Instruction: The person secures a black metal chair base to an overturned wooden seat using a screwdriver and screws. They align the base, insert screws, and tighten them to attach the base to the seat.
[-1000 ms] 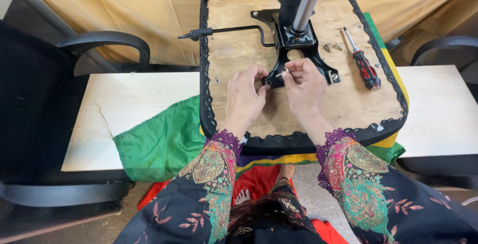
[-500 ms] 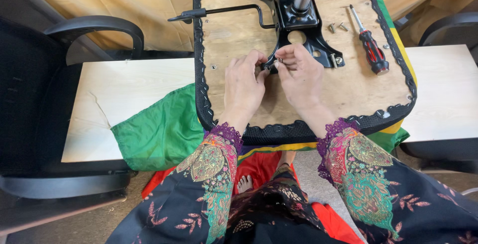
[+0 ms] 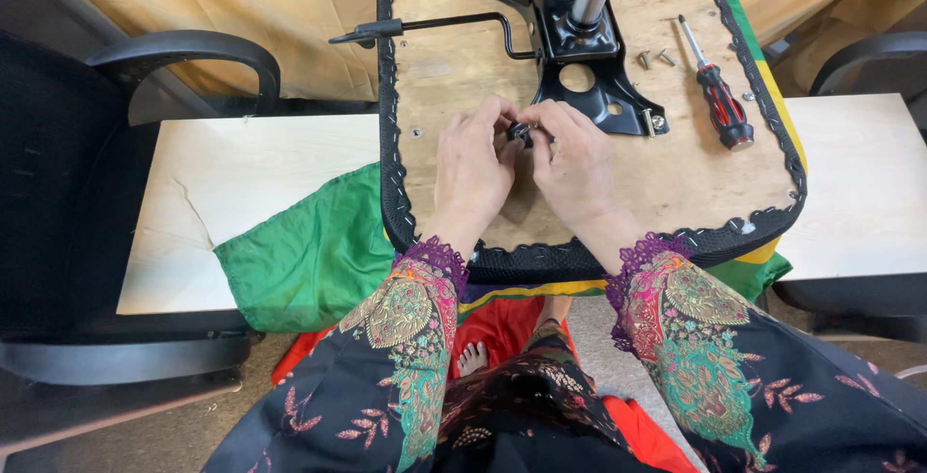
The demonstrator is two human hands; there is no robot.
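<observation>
Hands meet over upturned plywood seat base (image 3: 676,174): left hand (image 3: 473,169) and right hand (image 3: 575,159) pinch small black fitting (image 3: 519,132). I judge it could slip, roll off desk (image 3: 261,193).

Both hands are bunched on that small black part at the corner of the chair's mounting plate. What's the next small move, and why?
Probably seat the small black part at the near-left corner of the black mounting plate, since both the left hand and right hand pinch it there. The loose screws and screwdriver lie untouched on the wooden seat underside.
</observation>
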